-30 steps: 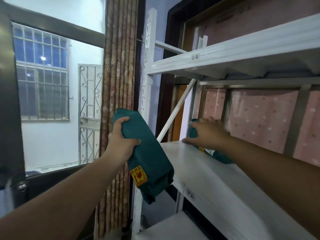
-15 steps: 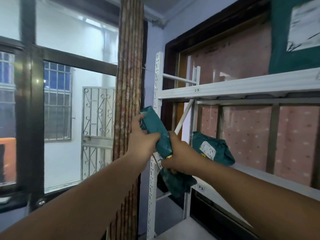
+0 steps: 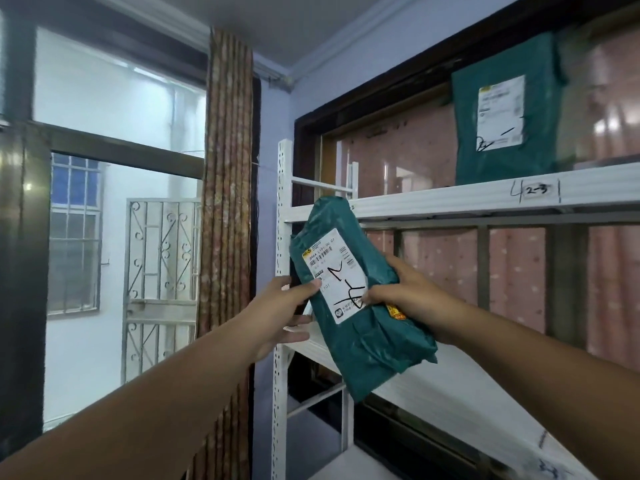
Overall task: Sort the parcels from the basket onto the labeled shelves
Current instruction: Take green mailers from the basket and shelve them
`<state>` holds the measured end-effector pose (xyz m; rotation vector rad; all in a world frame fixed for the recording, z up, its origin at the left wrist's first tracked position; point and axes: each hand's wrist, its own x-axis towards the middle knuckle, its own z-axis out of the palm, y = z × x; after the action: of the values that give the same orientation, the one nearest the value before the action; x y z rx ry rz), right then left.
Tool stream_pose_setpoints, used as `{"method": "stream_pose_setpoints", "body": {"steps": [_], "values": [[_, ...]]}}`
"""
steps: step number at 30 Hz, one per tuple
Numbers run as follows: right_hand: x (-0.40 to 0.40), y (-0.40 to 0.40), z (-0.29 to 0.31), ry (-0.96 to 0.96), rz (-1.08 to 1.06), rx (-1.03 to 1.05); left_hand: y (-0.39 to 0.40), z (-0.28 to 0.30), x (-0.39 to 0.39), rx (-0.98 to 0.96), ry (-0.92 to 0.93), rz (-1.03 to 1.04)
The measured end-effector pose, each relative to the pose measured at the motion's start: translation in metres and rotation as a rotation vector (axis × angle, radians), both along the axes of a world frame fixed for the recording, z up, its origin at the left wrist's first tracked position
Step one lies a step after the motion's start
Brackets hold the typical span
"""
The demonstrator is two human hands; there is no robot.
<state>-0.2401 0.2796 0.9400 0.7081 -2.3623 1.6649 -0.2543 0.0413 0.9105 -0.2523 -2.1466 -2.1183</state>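
Both hands are on the green parcel [image 3: 360, 299] now, and it has come round since a moment ago: half a second back it was edge-on, gripped low beside the rack's white upright [image 3: 282, 258], and now its white label [image 3: 334, 275] faces the camera, with a black scrawl across it that I can't make out. The left hand [image 3: 277, 317] holds the parcel's left edge, thumb laid over the label's corner and fingers reaching behind; the right hand [image 3: 408, 296] clamps the right side, thumb on the front near the label's lower edge. So the hands are close together, one parcel between them, and it's held up in the air in front of the rack's left end, between the upper shelf [image 3: 450, 199] and the lower shelf [image 3: 450, 393], resting on neither. The view has also tipped upward, bringing in a second green parcel [image 3: 502, 109] standing upright on that upper shelf, just above a handwritten tag [image 3: 536, 190] that looks like 2-3. My read: this is the checking step, label turned to be read against the shelf marks, and the placement has not yet begun. The parcel set on the lower shelf a second ago is not visible now, perhaps hidden behind the one in hand. The basket is out of view.
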Motion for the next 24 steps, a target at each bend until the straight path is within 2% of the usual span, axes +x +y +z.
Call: {"method": "stream_pose_setpoints", "body": {"steps": [3, 7, 10, 14, 19, 24], "values": [[0.008, 0.029, 0.002, -0.026, -0.040, 0.051, 0.025, 0.011, 0.007, 0.039, 0.044, -0.063], [0.019, 0.074, -0.002, -0.060, -0.077, 0.080, 0.062, 0.011, 0.013, -0.091, 0.060, -0.127], [0.031, 0.113, -0.004, -0.071, -0.117, 0.152, 0.092, 0.008, 0.011, -0.017, 0.055, -0.121], [0.049, 0.170, 0.001, -0.046, -0.190, 0.250, 0.137, 0.004, 0.012, -0.032, 0.070, -0.193], [0.060, 0.235, 0.004, -0.001, -0.268, 0.424, 0.191, -0.012, 0.010, 0.039, 0.068, -0.174], [0.069, 0.278, 0.003, 0.048, -0.291, 0.585, 0.230, -0.021, 0.021, -0.188, 0.096, -0.260]]}}
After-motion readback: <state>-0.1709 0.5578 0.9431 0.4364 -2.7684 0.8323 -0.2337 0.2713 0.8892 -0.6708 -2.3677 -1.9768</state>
